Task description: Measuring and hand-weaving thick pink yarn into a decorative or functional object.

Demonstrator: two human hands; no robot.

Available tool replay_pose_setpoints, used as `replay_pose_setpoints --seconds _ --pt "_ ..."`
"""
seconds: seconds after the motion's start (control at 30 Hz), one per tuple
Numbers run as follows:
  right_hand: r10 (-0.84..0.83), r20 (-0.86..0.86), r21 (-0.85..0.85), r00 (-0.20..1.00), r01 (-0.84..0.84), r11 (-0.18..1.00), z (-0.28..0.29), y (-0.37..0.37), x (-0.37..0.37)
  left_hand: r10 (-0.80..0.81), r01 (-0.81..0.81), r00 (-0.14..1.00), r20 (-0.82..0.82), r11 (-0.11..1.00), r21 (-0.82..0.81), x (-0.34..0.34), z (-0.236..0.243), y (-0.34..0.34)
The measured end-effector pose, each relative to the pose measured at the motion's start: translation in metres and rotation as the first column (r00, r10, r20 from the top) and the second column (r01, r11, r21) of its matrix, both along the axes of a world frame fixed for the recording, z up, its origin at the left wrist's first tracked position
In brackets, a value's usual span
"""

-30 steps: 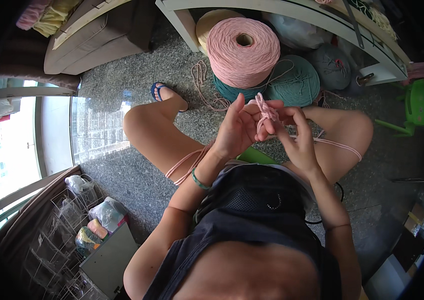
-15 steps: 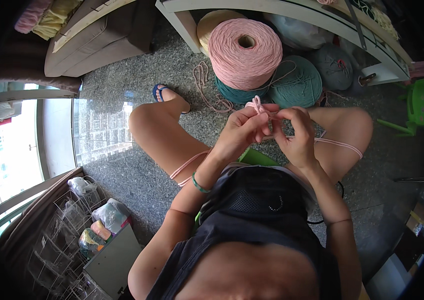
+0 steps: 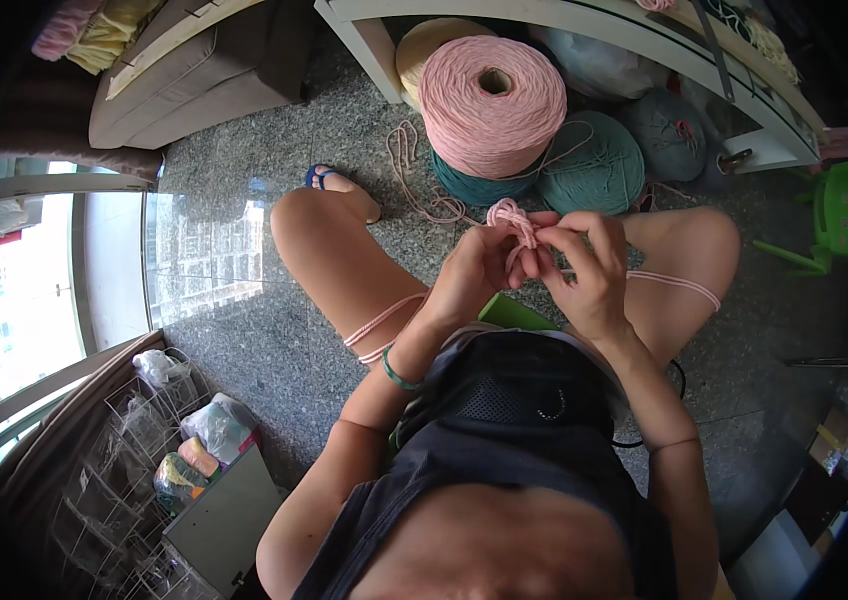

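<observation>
Between my knees, both hands meet at a small looped bunch of pink yarn [image 3: 510, 214]. My left hand [image 3: 479, 262] is closed round its lower part, and the loops stick up above the thumb. Thumb and forefinger of my right hand [image 3: 589, 268] pinch at the bunch's right side; the strand there is too fine to make out. Doubled pink yarn [image 3: 679, 284] crosses my right thigh, and more strands wrap my left thigh. Beyond the hands, a large pink yarn cone [image 3: 492, 110] sits on a dark teal one [image 3: 484, 186].
A green-grey yarn ball [image 3: 594, 165] and a grey ball [image 3: 669, 135] lie under a white-framed table [image 3: 369, 50]. Loose pink yarn trails on the speckled floor [image 3: 234, 350]. At right stands a small green chair [image 3: 837, 212]; wire baskets [image 3: 129, 460] with bags are at lower left.
The pink loops above my left hand have become a fuller, larger bunch. My right hand has shifted slightly left and lower, and my left knee has moved a little inward.
</observation>
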State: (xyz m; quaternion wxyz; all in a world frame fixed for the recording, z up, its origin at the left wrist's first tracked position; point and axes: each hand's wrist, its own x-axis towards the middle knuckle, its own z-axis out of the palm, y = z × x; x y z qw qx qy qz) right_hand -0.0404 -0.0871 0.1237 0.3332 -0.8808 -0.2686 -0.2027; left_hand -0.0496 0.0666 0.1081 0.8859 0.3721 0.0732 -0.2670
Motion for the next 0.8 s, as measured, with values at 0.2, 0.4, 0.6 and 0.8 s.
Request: replay_pose_setpoints --seconds 0.2,0.4,0.6,0.8 --pt "0.028 0.08 -0.049 0.996 -0.024 0.998 -0.001 -0.004 0.004 0.007 -0.015 0.998 -0.065 0.993 -0.115 -0.001 0.003 -0.001" --pt "0.014 0.075 -0.118 0.997 -0.005 0.993 0.002 -0.016 0.005 -0.018 0.013 0.998 -0.059 0.996 -0.086 -0.001 -0.001 -0.001" --pt "0.14 -0.484 0.261 0.864 -0.01 0.965 0.011 -0.025 0.009 -0.123 0.065 0.979 0.165 0.947 0.316 -0.004 0.008 -0.001" --pt "0.359 -0.696 0.443 0.622 -0.021 0.896 -0.006 -0.025 0.031 -0.248 0.168 0.94 0.233 0.934 0.315 -0.005 0.018 0.008"
